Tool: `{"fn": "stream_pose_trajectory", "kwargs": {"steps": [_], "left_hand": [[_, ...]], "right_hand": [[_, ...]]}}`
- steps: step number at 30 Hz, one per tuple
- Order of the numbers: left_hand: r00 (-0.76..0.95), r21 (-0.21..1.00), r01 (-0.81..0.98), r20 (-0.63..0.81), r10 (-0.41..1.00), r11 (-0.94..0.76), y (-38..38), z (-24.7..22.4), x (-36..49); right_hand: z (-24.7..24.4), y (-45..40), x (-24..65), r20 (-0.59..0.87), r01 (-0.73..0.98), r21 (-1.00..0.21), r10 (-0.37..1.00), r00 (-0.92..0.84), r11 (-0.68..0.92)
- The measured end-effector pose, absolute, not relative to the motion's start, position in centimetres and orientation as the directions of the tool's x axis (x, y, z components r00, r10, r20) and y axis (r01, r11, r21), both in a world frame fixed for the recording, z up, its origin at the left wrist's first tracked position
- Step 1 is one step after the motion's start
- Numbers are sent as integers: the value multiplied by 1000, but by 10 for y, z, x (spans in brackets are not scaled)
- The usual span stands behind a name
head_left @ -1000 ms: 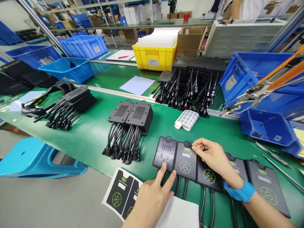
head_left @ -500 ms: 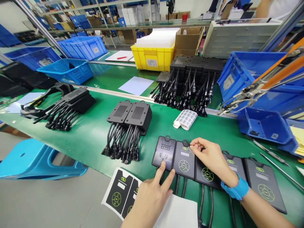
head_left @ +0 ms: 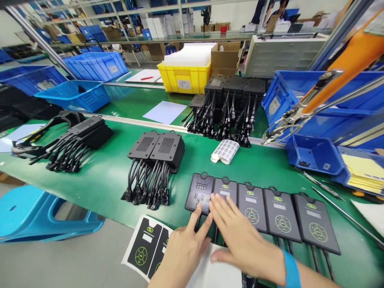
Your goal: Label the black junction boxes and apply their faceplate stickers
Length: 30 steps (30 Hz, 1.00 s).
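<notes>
Several black controller boxes lie in a row on the green table. The leftmost box (head_left: 199, 193) shows a bare digital display and buttons; the others, like the one at the right end (head_left: 317, 222), carry faces with green markings. My left hand (head_left: 187, 244) rests with spread fingertips on the leftmost box's lower edge. My right hand (head_left: 237, 236), with a blue wristband, lies flat over the lower part of the second box (head_left: 225, 187), fingers extended. A sheet of black face stickers (head_left: 144, 246) lies left of my left hand. White paper (head_left: 223, 269) lies beneath my hands.
Two stacks of cabled boxes (head_left: 156, 149) sit left of centre. A curled label sheet (head_left: 225, 151) lies behind the row. Blue bins (head_left: 315, 154), a metal rod and an orange-handled tool (head_left: 336, 82) are on the right. A yellow crate (head_left: 184, 78) stands behind.
My right hand has moved from the second box's upper right corner down and left, flattening over its lower part. My left hand stays at the leftmost box. The camera view has shifted slightly.
</notes>
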<state>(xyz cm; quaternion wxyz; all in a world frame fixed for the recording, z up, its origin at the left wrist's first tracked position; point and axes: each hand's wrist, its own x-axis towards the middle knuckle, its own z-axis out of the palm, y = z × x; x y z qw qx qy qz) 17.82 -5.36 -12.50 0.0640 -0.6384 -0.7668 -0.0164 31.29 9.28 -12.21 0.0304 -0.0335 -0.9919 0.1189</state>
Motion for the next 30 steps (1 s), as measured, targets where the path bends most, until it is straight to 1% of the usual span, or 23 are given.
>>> {"fn": "stream_pose_trajectory", "kwargs": {"steps": [4,6,7,9,10,11,12,13,14,16,18,20,23,25,27,30], "left_hand": [[-170,-97,978,119,978,182,-55,-130,179],[-177,-98,977,112,978,188,-57,-132,179],[-181,-97,977,101,978,190,-57,-133,178],[-179,-93,978,77,981,186,-58,-134,177],[-174,-93,979,65,983,179,-59,-134,176],[-163,-93,982,53,985,167,-59,-134,175],[-157,-92,983,46,987,160,-59,-134,175],[-153,-91,984,40,987,156,-59,-133,174],[-153,-90,984,39,988,156,-59,-132,174],[-151,-89,984,37,988,154,-60,-131,174],[-148,-83,985,37,988,151,-60,-130,174],[-145,-83,986,40,989,148,-60,-131,174],[-133,-97,986,45,990,137,-60,-131,173],[-128,-106,986,44,991,132,-59,-130,173],[-138,-112,984,36,990,141,-58,-129,173],[-156,-120,980,11,988,156,-57,-126,174]], "right_hand": [[-94,77,337,-40,-37,-455,-63,-997,890],[-81,79,352,-71,-32,-550,-85,-994,835],[-77,81,359,-79,-1,-583,-58,-995,812],[-77,88,375,-78,111,-597,81,-994,794],[-81,91,384,-64,185,-572,181,-981,799],[-87,95,392,-33,259,-520,284,-958,814],[-95,99,400,20,324,-445,371,-929,835],[-103,102,406,82,374,-352,427,-901,858],[-111,105,412,149,406,-249,449,-881,879],[-124,109,419,236,428,-68,431,-871,901],[-130,108,422,258,414,41,391,-884,909],[-131,105,422,256,382,68,354,-899,922],[-127,101,422,240,354,9,342,-909,935],[-124,101,420,240,365,-21,359,-902,931],[-122,103,417,253,386,-1,373,-892,923],[-123,104,414,276,393,61,363,-890,918]]}}
